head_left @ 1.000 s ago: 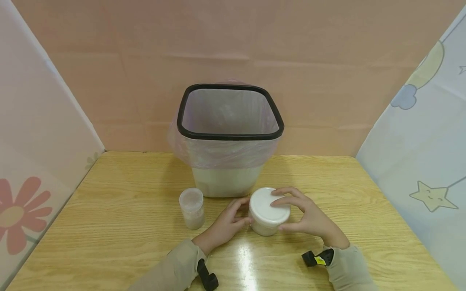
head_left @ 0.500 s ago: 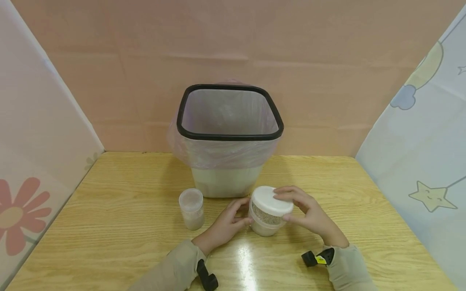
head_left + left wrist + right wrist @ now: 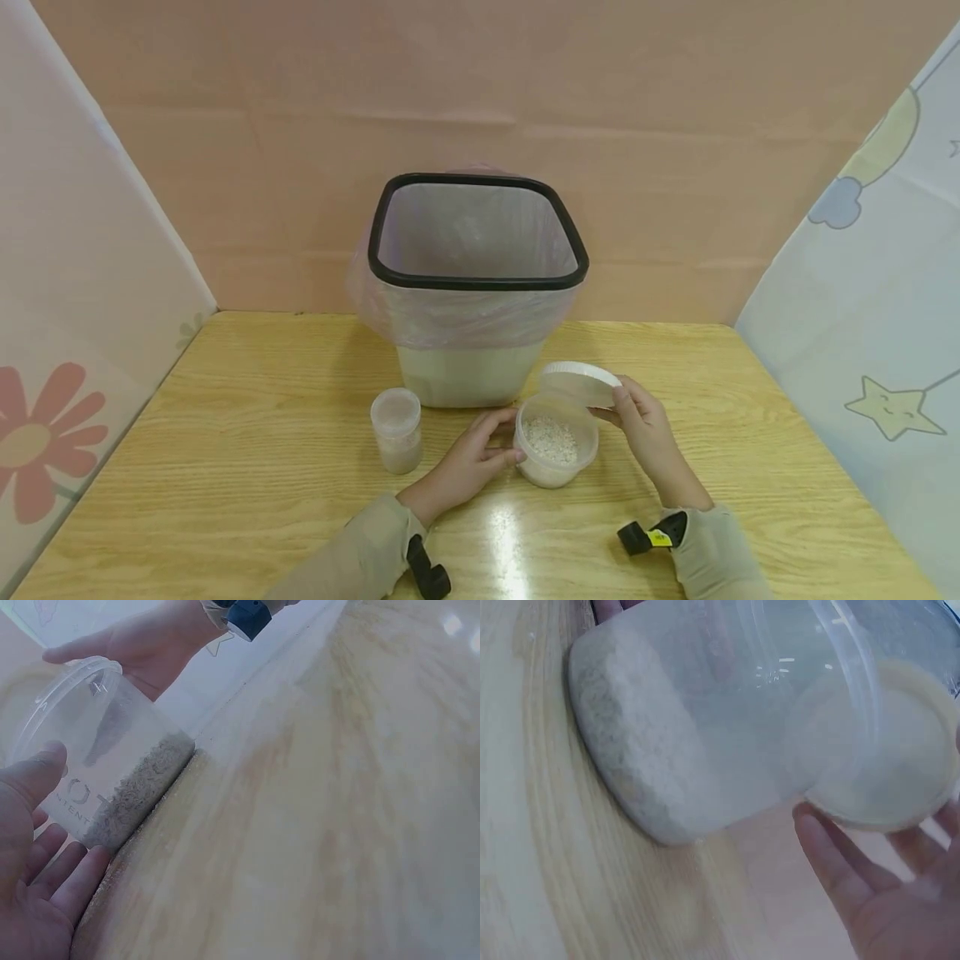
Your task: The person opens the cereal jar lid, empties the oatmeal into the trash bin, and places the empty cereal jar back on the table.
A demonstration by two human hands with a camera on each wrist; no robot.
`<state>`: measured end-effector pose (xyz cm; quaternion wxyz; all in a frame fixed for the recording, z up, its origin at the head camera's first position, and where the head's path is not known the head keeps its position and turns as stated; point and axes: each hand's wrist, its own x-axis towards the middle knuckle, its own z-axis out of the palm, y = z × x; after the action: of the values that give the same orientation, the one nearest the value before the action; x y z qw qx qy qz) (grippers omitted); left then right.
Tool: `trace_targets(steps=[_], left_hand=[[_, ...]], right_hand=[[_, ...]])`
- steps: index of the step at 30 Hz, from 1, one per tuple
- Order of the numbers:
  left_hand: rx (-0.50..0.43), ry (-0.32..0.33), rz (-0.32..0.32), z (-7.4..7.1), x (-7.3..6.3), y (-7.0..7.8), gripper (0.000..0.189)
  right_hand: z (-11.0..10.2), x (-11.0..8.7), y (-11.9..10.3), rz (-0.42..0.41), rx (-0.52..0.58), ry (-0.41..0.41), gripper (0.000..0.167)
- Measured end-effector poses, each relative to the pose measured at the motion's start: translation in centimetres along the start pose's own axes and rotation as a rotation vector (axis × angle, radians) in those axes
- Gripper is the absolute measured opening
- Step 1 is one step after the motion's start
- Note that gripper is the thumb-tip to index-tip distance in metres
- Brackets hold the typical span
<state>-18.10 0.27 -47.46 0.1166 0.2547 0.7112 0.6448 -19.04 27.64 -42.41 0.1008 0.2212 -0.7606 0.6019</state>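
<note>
In the head view, a clear round plastic tub [image 3: 547, 475] stands uncovered on the table, with a layer of pale, coarse flakes [image 3: 551, 440] at its bottom. My left hand [image 3: 476, 458] holds the tub's left side; the left wrist view has thumb and fingers curved around its wall [image 3: 90, 750]. Just above the rim's far right, the white round lid [image 3: 577, 386] is tilted up, its hollow underside towards me. My right hand [image 3: 648, 425] pinches this lid by its edge. Through the right wrist view, the lid [image 3: 904, 757] overlaps the tub's mouth.
A smaller clear jar [image 3: 397, 442], capped and part-filled with something pale, stands left of my left hand. Behind, a white bin [image 3: 465, 367] with a black rim and thin pinkish liner stands on the wooden table [image 3: 240, 433]. Cloth panels enclose the sides and back.
My right hand has lifted the lid off the tub and tipped it up towards the back, so the flakes inside now show. My left hand has kept its place on the tub.
</note>
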Motion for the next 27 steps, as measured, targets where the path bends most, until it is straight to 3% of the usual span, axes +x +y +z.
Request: trace_targets(steps=[6, 11, 19, 22, 27], left_hand=[[0.015, -0.01, 0.014, 0.06, 0.06, -0.13, 0.056], [0.021, -0.009, -0.007, -0.01, 0.06, -0.17, 0.056], [0.009, -0.007, -0.021, -0.08, -0.12, 0.16, 0.057], [0.005, -0.009, -0.02, -0.09, -0.14, 0.21, 0.057], [-0.001, -0.007, -0.019, -0.07, -0.12, 0.13, 0.056]], right_hand=[[-0.44, 0.04, -0.1, 0.242, -0.053, 0.166, 0.05], [-0.31, 0.21, -0.4, 0.369, -0.01, 0.143, 0.052], [0.06, 0.21, -0.69, 0.295, -0.071, 0.005, 0.028], [0.09, 0.18, -0.65, 0.284, -0.113, 0.004, 0.027], [-0.01, 0.2, -0.49, 0.29, -0.091, 0.038, 0.027]])
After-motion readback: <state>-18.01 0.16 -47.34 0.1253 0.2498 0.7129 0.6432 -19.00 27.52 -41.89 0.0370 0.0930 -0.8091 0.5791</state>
